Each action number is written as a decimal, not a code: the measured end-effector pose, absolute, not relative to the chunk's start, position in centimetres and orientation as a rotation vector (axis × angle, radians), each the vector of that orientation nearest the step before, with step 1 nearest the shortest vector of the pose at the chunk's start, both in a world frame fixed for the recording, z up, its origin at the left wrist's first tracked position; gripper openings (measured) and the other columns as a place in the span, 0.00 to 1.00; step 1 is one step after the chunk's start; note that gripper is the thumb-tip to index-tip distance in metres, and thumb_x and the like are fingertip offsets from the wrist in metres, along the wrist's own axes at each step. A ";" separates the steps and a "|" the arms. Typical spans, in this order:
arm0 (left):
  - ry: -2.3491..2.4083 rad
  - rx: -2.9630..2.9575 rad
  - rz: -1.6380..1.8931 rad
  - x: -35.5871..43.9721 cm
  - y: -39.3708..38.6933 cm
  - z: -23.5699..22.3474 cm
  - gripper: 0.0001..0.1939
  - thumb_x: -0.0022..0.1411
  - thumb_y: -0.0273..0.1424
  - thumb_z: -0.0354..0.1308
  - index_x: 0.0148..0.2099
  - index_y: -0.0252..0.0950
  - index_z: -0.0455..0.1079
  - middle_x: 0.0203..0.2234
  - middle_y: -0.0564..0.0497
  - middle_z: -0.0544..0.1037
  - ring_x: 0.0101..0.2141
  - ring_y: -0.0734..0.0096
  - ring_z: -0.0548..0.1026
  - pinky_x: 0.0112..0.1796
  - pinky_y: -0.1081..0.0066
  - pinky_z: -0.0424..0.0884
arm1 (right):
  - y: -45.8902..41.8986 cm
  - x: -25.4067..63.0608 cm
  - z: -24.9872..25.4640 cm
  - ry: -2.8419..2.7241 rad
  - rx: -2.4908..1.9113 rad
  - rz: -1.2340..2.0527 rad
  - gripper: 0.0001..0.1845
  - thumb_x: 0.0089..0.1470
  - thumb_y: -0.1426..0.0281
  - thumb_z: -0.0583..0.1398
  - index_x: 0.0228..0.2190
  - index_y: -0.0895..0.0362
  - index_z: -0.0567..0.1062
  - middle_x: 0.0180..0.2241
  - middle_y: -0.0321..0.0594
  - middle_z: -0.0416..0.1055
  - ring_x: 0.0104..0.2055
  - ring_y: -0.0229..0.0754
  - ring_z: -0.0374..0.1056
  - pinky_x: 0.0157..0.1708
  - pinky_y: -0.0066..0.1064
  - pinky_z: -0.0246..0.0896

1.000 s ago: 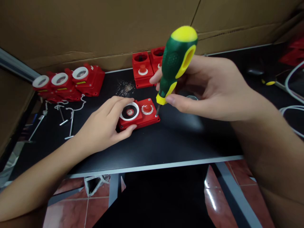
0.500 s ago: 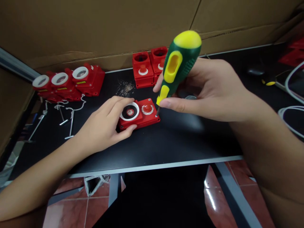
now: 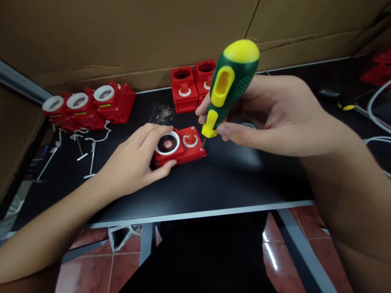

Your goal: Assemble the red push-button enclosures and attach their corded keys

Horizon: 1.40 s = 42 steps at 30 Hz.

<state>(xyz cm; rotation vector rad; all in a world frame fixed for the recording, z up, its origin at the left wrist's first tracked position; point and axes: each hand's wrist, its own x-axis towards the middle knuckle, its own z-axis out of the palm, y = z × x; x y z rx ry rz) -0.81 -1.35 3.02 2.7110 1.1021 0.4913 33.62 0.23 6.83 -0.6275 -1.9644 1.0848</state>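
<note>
A red box-shaped unit [image 3: 181, 156] with a white ring round a dark recess and a small red dome lies on the black tabletop. My left hand [image 3: 137, 156] grips its left end, thumb along the near side and fingers over the far side. In my right hand [image 3: 262, 118] is a green and yellow screwdriver [image 3: 229, 83], held tilted with its handle up. Its tip meets a screw [image 3: 201, 149] at the unit's right near corner. Part of the unit is covered by my left fingers.
Several similar red units stand at the back: a group [image 3: 114, 103] on the left with T-shaped metal rods [image 3: 92, 162] on cords, and a pair [image 3: 185, 95] in the middle. Small debris [image 3: 161, 114] lies between them. White cable [image 3: 378, 139] and a yellow-tipped tool [image 3: 348, 107] are at right.
My right thumb and fingers have shifted round the lower screwdriver handle, and the handle has turned slightly. The tip stays at the screw. My left hand and the unit have hardly moved.
</note>
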 end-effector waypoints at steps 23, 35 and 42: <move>1.076 2.763 0.507 -0.9 -1.3 3.0 0.31 0.86 0.44 0.63 0.81 0.35 0.70 0.70 0.34 0.84 0.67 0.38 0.87 0.66 0.47 0.87 | 0.6 34.0 6.6 -1.959 -0.657 1.101 0.23 0.64 0.59 0.86 0.54 0.48 0.88 0.54 0.39 0.89 0.50 0.46 0.85 0.52 0.36 0.88; 1.088 2.752 0.492 -0.9 -1.4 3.0 0.31 0.85 0.43 0.63 0.81 0.36 0.69 0.70 0.34 0.84 0.68 0.37 0.87 0.68 0.44 0.88 | 0.9 33.8 6.6 -2.007 -0.668 1.100 0.18 0.65 0.55 0.84 0.49 0.48 0.90 0.44 0.37 0.89 0.42 0.47 0.82 0.48 0.42 0.86; 1.047 2.788 0.521 -1.0 -1.3 2.9 0.31 0.87 0.42 0.63 0.82 0.35 0.69 0.70 0.35 0.83 0.67 0.40 0.87 0.67 0.48 0.87 | 0.9 32.5 5.9 -1.903 -0.690 1.120 0.26 0.58 0.53 0.88 0.37 0.48 0.81 0.39 0.34 0.81 0.33 0.42 0.71 0.34 0.40 0.74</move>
